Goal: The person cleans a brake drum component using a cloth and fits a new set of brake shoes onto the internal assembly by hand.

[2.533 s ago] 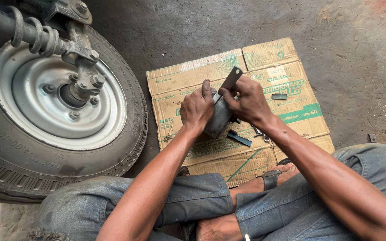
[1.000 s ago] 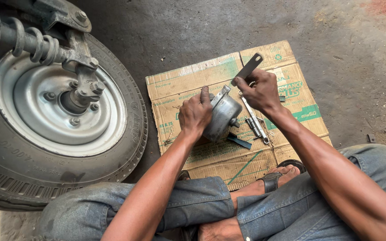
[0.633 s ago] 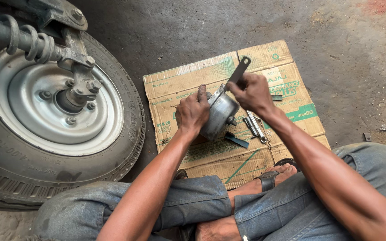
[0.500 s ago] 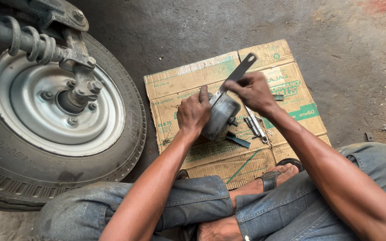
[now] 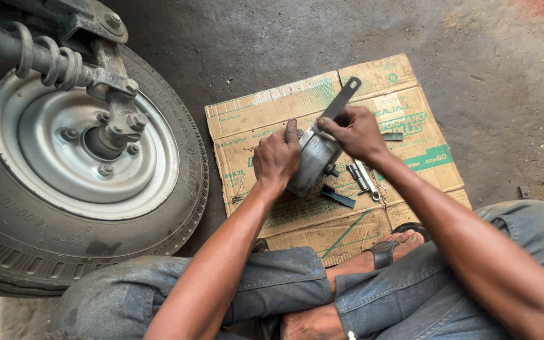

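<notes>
Fingers, left hand point(image 5: 276, 156): wrapped over the rim of a grey metal drum-shaped part point(image 5: 315, 165), clamped firmly, thumb on the near side.
Fingers, right hand point(image 5: 355, 131): closed round a flat dark metal bar point(image 5: 342, 101), held low on the shaft; holed end pointing up and away.
Position of drum-shaped part: propped on edge on a flattened cardboard sheet point(image 5: 272, 107) laid on the concrete floor point(image 5: 486, 50), between both hands, just in front of crossed legs.
Bar tip: lower end pressed at the upper edge of the part; exact seat hidden behind the right hand.
Loose pieces: a small metal tool or fittings point(image 5: 361, 177) and a thin dark strip point(image 5: 339, 198) lying on the cardboard beside the part; a short dark bit point(image 5: 393, 136) further right.
Surroundings: wheel with silver rim point(image 5: 64, 151) and coil spring point(image 5: 39, 56) standing to the left, well apart from the hands.
Risk, slip of bar: judged likely if levered at a shallow angle; could skid off the edge toward the left thumb close by.
Risk, roll of part: resting on a curved edge on soft cardboard; could rotate or tip if left-hand grip loosened.
Risk, scattered pieces: small items close by; could be knocked off the cardboard onto the dusty floor.
Risk, foot: sandalled foot point(image 5: 390, 247) near the cardboard's edge; exposed to a dropped part.
</notes>
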